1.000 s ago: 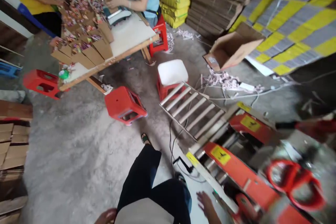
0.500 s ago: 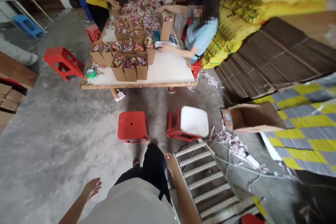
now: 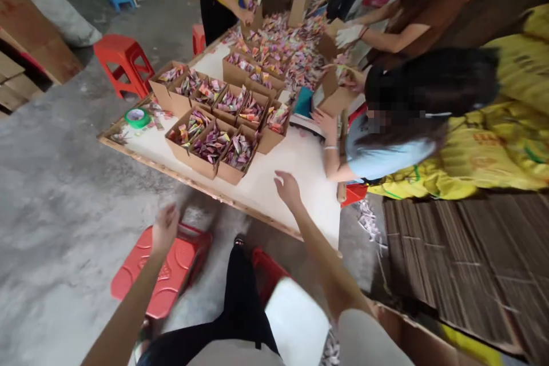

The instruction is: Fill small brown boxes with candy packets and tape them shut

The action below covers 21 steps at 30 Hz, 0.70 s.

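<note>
My right hand (image 3: 288, 189) reaches over the near edge of the white-topped table (image 3: 295, 166), fingers apart and holding nothing. To its left stand open cardboard boxes (image 3: 234, 172) packed with small pink, purple and orange wrapped packets (image 3: 211, 142). My left hand (image 3: 165, 227) is lower and to the left, above a red plastic stool (image 3: 148, 274). It is blurred, but its fingers look loosely open and I see nothing in it. A roll of green tape (image 3: 137, 118) lies at the table's left corner.
Co-workers stand and sit around the table's far part, beside a heap of packets (image 3: 295, 48). A white-topped stool (image 3: 295, 320) is near my legs. Another red stool (image 3: 122, 63) stands left. Flattened cardboard (image 3: 463, 257) and yellow sacks (image 3: 493, 143) lie right.
I have come closer to the table, passing between the two stools. Both my hands have risen forward, the right one now over the tabletop. The seated co-worker's box has tilted.
</note>
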{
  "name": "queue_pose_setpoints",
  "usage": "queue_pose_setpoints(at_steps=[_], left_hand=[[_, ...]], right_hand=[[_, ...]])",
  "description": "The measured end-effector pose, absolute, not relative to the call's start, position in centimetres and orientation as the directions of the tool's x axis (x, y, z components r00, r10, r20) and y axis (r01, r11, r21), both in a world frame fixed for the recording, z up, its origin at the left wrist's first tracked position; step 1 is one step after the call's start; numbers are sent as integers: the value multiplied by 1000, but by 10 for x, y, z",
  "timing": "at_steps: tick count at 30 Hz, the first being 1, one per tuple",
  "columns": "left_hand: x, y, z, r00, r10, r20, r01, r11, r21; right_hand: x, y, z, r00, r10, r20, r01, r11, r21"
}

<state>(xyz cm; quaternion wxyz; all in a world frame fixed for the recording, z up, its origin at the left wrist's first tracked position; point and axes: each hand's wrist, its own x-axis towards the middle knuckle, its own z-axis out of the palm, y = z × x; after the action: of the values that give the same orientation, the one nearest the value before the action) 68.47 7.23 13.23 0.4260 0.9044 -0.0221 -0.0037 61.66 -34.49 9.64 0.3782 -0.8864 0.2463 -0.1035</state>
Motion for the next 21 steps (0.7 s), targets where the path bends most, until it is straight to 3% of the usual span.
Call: queue_pose_setpoints(at_steps=[2, 4, 6, 9, 12, 14, 17, 19, 21], left_hand=[[731, -11, 159, 940, -217, 265, -340, -677, 652], [759, -77, 180, 855, -315, 411, -507, -669, 543], [761, -124, 191, 792, -356, 495, -596, -626, 503], [727, -148, 185, 777, -331, 535, -615, -579, 535], [679, -120, 150, 847, -247, 470, -517, -587, 622], [649, -85, 119, 910, -165, 379, -395, -620, 678], [611, -32, 77, 966, 64, 251, -145, -670, 728], [587, -6, 57, 956, 245, 158, 46, -661, 749], [564, 11, 42, 919, 387, 74, 201, -624, 755]], right_hand=[[671, -386, 107, 885, -459, 75, -287, -667, -687], [718, -411, 116, 900, -417, 127, -239, -715, -657], [755, -426, 122, 904, -394, 168, -207, -745, -635], [797, -447, 129, 911, -342, 232, -169, -821, -545], [829, -470, 133, 921, -250, 300, -114, -907, -406], [850, -484, 132, 936, -132, 326, -27, -951, -307], [883, -491, 127, 964, 69, 256, 128, -966, -223], [900, -487, 121, 968, 107, 227, 160, -960, -231], [906, -485, 111, 957, 55, 286, 130, -960, -249]])
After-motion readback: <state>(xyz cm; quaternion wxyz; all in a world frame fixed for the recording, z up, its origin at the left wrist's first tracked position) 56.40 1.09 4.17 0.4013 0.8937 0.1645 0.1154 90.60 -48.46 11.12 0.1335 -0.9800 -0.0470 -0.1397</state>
